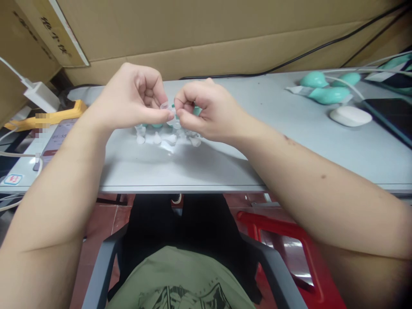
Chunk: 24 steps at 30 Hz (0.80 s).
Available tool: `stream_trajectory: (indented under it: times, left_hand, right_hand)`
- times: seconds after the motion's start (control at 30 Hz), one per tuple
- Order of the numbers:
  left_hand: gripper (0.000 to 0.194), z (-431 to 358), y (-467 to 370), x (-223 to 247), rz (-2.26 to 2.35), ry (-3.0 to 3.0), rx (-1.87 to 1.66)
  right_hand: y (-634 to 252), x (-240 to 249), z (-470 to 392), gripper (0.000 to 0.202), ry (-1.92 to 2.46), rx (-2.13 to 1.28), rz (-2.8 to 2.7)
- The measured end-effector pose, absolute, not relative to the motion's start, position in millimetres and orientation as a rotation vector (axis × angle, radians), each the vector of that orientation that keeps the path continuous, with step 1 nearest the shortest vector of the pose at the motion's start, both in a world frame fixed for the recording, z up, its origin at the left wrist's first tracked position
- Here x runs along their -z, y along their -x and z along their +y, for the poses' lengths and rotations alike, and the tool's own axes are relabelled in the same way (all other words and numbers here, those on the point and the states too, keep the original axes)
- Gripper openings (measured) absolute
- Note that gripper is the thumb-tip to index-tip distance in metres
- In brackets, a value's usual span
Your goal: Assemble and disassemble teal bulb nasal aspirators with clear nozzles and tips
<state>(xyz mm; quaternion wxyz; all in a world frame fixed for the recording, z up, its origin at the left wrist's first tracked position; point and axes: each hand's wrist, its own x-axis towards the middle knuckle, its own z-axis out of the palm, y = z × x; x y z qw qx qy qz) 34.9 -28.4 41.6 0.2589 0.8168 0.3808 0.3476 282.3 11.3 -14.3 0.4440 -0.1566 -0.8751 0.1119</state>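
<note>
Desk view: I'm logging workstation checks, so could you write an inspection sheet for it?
Surface: gray desk, no spills seen.
Job's things: small white pieces and green bits beneath the hands, partly hidden.
Clutter: phone and yellow object at left; green items and white object at right.
Hands: left hand pinches a clear piece; right hand close beside it, grip unclear.
Cables: black cable along the back; white cables on both sides.
Surroundings: cardboard behind, red stool below right.
</note>
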Motion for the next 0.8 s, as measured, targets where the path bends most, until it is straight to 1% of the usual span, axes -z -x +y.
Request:
stream_trajectory:
  times: [0.07, 0.2, 0.27, 0.33, 0.47, 0.53, 0.67, 0.8]
  left_hand:
    - [0.033, -28, -33, -44, 1.02, -2.206, -0.878]
    - [0.035, -29, -30, -46, 0.982, -2.194, -0.865]
    - [0.037, -30, -29, -45, 0.976, -2.184, -0.885]
    - [0.035, -31, -28, -45, 0.98, -2.191, -0.919]
    - [0.026, -32, -29, -46, 0.999, -2.21, -0.937]
    - [0.028, -32, -30, -47, 1.0, -2.2, -0.964]
    - [0.033, -31, -33, -47, 1.022, -2.206, -1.003]
    - [0.029, -32, -33, -48, 1.031, -2.223, -1.048]
  right_hand:
    - [-282, 14, 11, 0.019, 0.394, -0.316, -2.219]
    - [-285, 14, 11, 0.002, 0.242, -0.561, -2.162]
    - [-287, 14, 11, 0.008, 0.188, -0.642, -2.1]
    - [-288, 14, 12, 0.009, 0.132, -0.62, -2.048]
    - [-288, 11, 12, 0.011, 0.111, -0.469, -1.997]
    - [-287, 9, 13, 0.01, 0.164, -0.405, -1.982]
    - [-283, 7, 12, 0.015, 0.37, -0.352, -1.998]
    - [-274, 8, 2, 0.021, 0.469, -0.311, -1.99]
